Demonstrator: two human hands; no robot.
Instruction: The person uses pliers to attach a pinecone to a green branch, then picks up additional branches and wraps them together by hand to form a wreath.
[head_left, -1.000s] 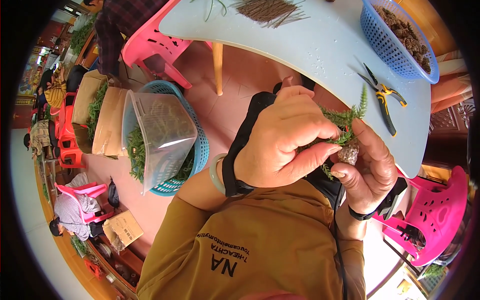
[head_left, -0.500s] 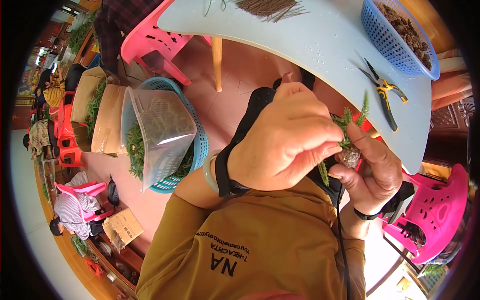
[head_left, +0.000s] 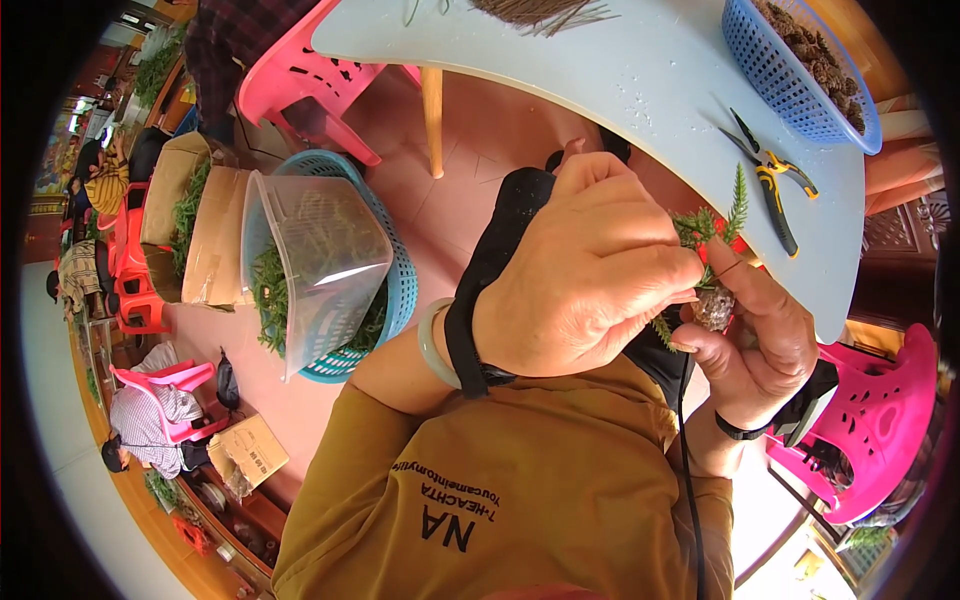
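Observation:
My left hand is closed, knuckles up, pinching at the base of a green needle sprig; its fingertips are mostly hidden. Just under the greenery my right hand grips a small speckled, lumpy ball between thumb and forefinger, touching the sprig. A thin dark strand, possibly wire, crosses near the right forefinger. Both hands are held off the table edge, above my lap. Pliers with black and yellow handles lie on the pale table beyond them.
A blue basket of cones and some thin brown sticks sit on the table. Left are a clear bin in a teal basket and a carton of greenery. Pink chairs stand around; other people sit at the far left.
Both hands have shifted slightly right with the ball and sprig between them. The left hand's fingers now reach a little farther over the greenery.

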